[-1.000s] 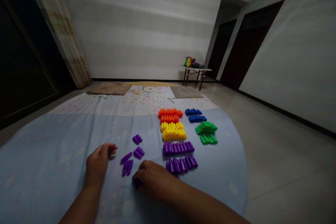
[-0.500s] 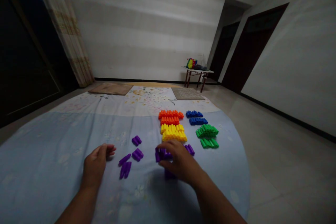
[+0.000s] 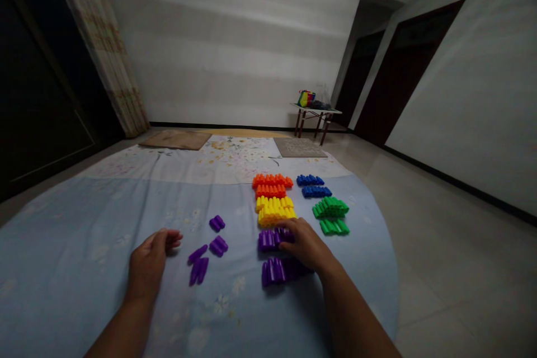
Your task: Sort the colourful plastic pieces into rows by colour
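My right hand (image 3: pixel 305 243) reaches over the upper row of purple plastic pegs (image 3: pixel 268 239), thumb and fingers closed around pegs near the row's right part. Its fingers partly hide them. Nearer to me lies a second purple row (image 3: pixel 277 271), partly in shadow under my wrist. My left hand (image 3: pixel 151 257) rests on the cloth at the left, fingers curled in, with nothing visible in them. Just right of it lie several loose purple pegs (image 3: pixel 200 270), with a small purple pair (image 3: pixel 217 223) farther back.
Beyond the purple rows lie yellow pegs (image 3: pixel 274 212) and orange pegs (image 3: pixel 272 184). Blue pegs (image 3: pixel 315 191) and green pegs (image 3: pixel 331 208) lie to the right. A floral cloth (image 3: pixel 104 224) covers the rounded table. A small side table (image 3: pixel 316 110) stands by the wall.
My right hand has moved right and slightly back with a purple peg, from the left end of the upper purple row onto the row. My left hand stays almost still.
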Demonstrator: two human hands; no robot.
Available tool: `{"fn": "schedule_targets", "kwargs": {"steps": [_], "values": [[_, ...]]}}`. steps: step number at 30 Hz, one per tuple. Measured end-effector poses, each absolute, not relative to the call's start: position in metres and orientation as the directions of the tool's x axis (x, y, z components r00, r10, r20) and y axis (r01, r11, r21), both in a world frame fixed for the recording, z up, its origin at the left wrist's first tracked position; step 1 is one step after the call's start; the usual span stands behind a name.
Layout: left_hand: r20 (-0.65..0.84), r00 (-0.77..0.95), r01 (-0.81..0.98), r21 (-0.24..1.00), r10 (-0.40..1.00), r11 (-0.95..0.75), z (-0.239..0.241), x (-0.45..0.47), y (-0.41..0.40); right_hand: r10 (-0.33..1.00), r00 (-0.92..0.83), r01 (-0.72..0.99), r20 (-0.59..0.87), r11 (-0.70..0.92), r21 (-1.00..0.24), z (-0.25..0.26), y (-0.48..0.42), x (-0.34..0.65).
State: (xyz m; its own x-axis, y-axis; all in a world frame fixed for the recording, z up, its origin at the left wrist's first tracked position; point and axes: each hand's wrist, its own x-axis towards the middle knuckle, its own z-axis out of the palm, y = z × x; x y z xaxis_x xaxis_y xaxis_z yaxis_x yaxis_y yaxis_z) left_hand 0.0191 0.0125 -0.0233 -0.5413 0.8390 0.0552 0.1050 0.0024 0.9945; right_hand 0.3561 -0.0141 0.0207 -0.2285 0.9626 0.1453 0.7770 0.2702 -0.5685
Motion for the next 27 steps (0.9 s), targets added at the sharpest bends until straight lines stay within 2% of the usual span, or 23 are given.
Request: {"fn": "schedule_targets", "kwargs": {"steps": [4, 9, 12, 15, 18, 27], "values": [[0.050, -0.540, 0.084, 0.996, 0.840, -0.006, -0.025, 0.018, 0.013, 0.960, -0.227, 0.770, 0.163, 0.280, -0.574, 0.023, -0.015, 0.356], [0.055, -0.536, 0.072, 0.997, 0.842, -0.019, -0.024, 0.020, 0.012, 0.920, -0.125, 0.681, 0.372, 0.352, -0.642, 0.036, -0.025, 0.341], [0.056, -0.536, 0.063, 0.998, 0.842, -0.027, -0.022, 0.021, 0.011, 0.867, -0.222, 0.591, 0.446, 0.484, -0.646, 0.040, -0.042, 0.312], [0.073, -0.531, 0.079, 0.996, 0.844, -0.037, -0.022, 0.023, 0.011, 0.802, -0.432, 0.515, 0.412, 0.594, -0.617, 0.035, -0.061, 0.278], [0.084, -0.512, 0.095, 0.995, 0.855, -0.041, -0.023, 0.023, 0.011, 0.746, -0.569, 0.503, 0.347, 0.649, -0.571, 0.027, -0.069, 0.249], [0.088, -0.459, 0.129, 0.991, 0.884, -0.032, -0.032, 0.021, 0.014, 0.630, -0.755, 0.565, 0.183, 0.766, -0.306, 0.012, -0.038, 0.204]]}}
